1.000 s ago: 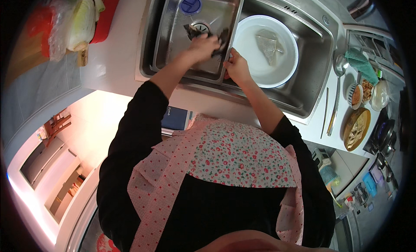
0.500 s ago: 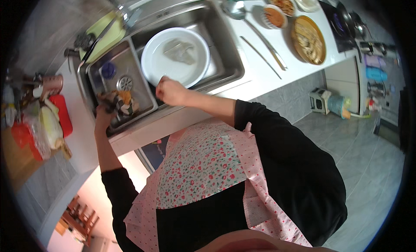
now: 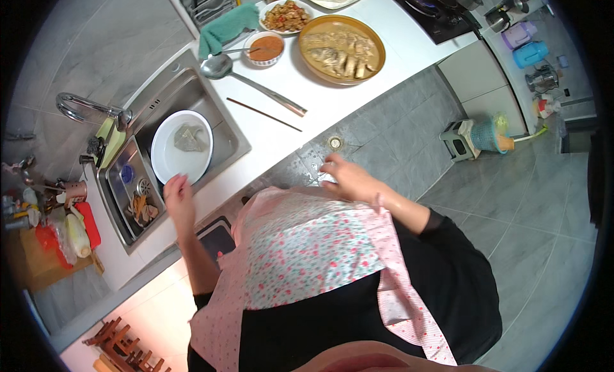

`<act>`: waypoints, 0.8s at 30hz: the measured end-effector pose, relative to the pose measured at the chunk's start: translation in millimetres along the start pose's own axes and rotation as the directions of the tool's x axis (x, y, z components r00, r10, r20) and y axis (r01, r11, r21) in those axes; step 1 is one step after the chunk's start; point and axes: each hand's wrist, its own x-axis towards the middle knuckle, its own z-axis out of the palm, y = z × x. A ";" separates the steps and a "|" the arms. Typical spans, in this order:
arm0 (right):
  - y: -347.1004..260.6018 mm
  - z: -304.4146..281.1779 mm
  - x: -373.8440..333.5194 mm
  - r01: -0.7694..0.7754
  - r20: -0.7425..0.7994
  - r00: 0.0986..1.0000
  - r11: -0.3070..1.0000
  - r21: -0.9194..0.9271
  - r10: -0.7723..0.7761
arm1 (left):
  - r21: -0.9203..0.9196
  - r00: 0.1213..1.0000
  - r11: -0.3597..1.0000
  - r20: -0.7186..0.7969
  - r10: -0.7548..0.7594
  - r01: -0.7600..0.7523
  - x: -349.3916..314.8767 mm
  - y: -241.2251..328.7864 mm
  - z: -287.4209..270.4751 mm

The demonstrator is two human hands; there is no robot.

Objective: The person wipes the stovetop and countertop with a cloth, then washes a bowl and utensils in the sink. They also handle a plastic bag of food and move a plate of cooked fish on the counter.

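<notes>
My left hand (image 3: pixel 179 200) is raised at the front edge of the sink, beside the white basin (image 3: pixel 167 170). Its fingers are loosely bent and somewhat blurred, with nothing visible in them. In the basin, a translucent whitish piece (image 3: pixel 190 139) lies in water. My right hand (image 3: pixel 350 180) hangs in the air before the floral apron (image 3: pixel 313 250), off the counter edge. Its fingers are apart and hold nothing. Brownish and orange food scraps (image 3: pixel 143 212) lie in the small sink compartment (image 3: pixel 118 194), near the drain.
On the counter are a large metal ladle (image 3: pixel 262 87), a thin brown stick (image 3: pixel 263 114), a bowl of reddish sauce (image 3: pixel 266 48), a plate of food (image 3: pixel 286 17) and a brown dish of fish (image 3: pixel 342 51). A stove (image 3: pixel 435 14) stands beyond. A red-handled pile with a cabbage (image 3: pixel 78 236) sits left.
The view has swung right. My left hand has come up from the scraps in the small compartment. My right hand has left the basin's rim, moved right and spread its fingers.
</notes>
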 end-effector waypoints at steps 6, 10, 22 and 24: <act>137.4 -60.3 -142.7 -0.333 -0.139 0.936 0.942 -0.049 0.323 | -0.367 0.904 0.869 0.386 -0.183 0.332 10.6 167.3 170.9; 192.1 -90.9 -187.9 -0.449 -0.196 0.881 0.892 -0.056 0.432 | -0.264 0.915 0.936 0.385 -0.121 0.235 37.6 248.1 230.9; 395.7 -238.4 -204.3 -0.528 -0.166 0.835 0.849 0.022 0.524 | -0.485 0.949 0.855 0.314 -0.025 0.183 128.3 431.8 401.6; 431.3 -277.0 -197.6 -0.529 -0.187 0.834 0.849 -0.007 0.518 | -0.358 0.950 0.933 0.301 0.087 0.028 137.6 470.0 443.3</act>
